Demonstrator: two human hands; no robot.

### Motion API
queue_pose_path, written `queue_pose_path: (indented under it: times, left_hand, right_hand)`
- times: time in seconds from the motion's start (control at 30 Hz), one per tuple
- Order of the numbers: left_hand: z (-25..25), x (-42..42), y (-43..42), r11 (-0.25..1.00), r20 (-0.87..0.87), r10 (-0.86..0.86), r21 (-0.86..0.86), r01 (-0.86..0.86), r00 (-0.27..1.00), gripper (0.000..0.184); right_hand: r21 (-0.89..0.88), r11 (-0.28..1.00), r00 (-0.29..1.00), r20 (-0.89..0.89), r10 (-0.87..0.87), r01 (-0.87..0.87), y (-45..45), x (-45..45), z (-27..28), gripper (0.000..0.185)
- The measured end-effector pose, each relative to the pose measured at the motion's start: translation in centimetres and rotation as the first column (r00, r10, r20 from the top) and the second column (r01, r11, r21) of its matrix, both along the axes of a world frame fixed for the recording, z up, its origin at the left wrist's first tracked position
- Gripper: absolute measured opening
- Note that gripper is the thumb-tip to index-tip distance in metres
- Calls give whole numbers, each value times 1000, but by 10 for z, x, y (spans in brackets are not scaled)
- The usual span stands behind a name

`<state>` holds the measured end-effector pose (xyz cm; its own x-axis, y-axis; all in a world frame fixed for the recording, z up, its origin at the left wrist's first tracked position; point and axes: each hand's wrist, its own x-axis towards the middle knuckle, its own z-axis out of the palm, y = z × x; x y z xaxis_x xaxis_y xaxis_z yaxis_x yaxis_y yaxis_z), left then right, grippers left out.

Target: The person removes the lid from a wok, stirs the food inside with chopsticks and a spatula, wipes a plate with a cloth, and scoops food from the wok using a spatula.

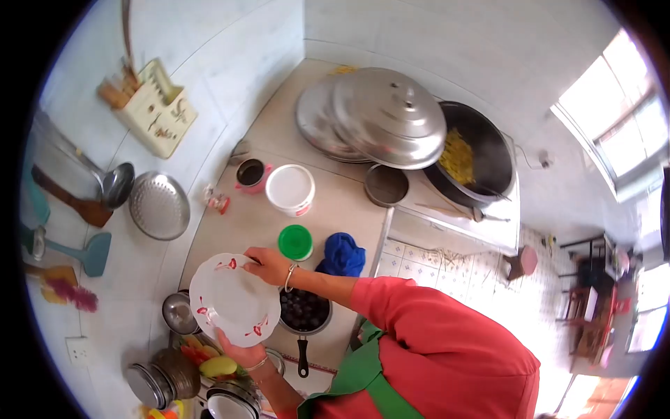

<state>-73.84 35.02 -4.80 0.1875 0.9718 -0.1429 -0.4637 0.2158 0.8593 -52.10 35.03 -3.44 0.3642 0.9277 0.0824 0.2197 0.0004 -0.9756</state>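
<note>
A white scalloped plate (236, 300) with red flower patterns is held between my two hands above the counter. My right hand (267, 266) grips its upper right rim. At its lower rim, my left hand (239, 349) is closed on the edge. Just right of the plate lies a small black-handled pan (306, 311) of dark round pieces, partly hidden by the plate. Beyond my right hand are a green-lidded tub (295, 241) and a crumpled blue cloth (342, 255).
A large wok (481, 150) with yellow food stands at the upper right, beside stacked metal lids (387, 115). A white-lidded bucket (290, 188), a pink mug (251, 174) and a dark bowl (386, 185) stand on the counter. Utensils and a skimmer (159, 206) hang on the left wall.
</note>
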Motion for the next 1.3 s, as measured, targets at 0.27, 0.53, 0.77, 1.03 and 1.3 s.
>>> queue_pose_path:
  times: [0.27, 0.53, 0.77, 1.03, 1.3]
  left_hand:
    - [56, 39, -57, 958, 346, -149, -182, 222, 926, 51]
    - [84, 92, -105, 982, 257, -133, -98, 163, 957, 51]
    - [84, 177, -136, 994, 161, -87, -47, 95, 983, 52]
    - [80, 221, -143, 999, 35, 5, -41, -3, 999, 52]
    - [67, 203, -121, 980, -70, 197, 46, -194, 978, 29]
  right_hand:
    - [-74, 953, 908, -292, -302, 293, -135, 27, -14, 21]
    - [-357, 892, 862, 503, -67, 277, -225, 47, -92, 41]
    - [-384, 923, 831, 523, 190, 31, -208, 92, -114, 22]
    - [-51, 997, 991, 122, -49, 56, -198, 195, -67, 18]
    - [74, 992, 933, -354, -66, 98, -156, 223, -9, 26]
